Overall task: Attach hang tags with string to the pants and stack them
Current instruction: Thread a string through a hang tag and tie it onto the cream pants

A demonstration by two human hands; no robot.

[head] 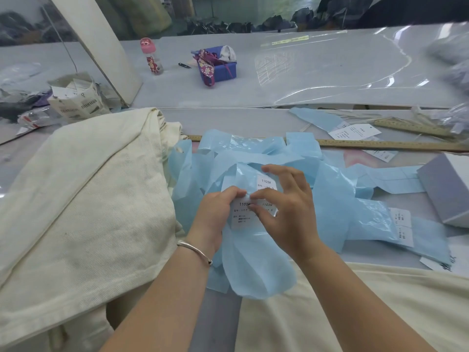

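Both our hands, left hand (215,212) and right hand (284,212), apparently pinch white printed paper labels (241,212) on pale blue backing sheets (253,265), fingers curled.

White labels (241,212) printed "1103#" sit on crumpled light-blue backing strips (253,262). Left of the strips lies a folded stack of cream pants (83,199); another cream pair (355,313) lies just below them.

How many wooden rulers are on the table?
2. One long ruler lies across the table behind the blue paper; another ruler lies angled at far right. More may be hidden.
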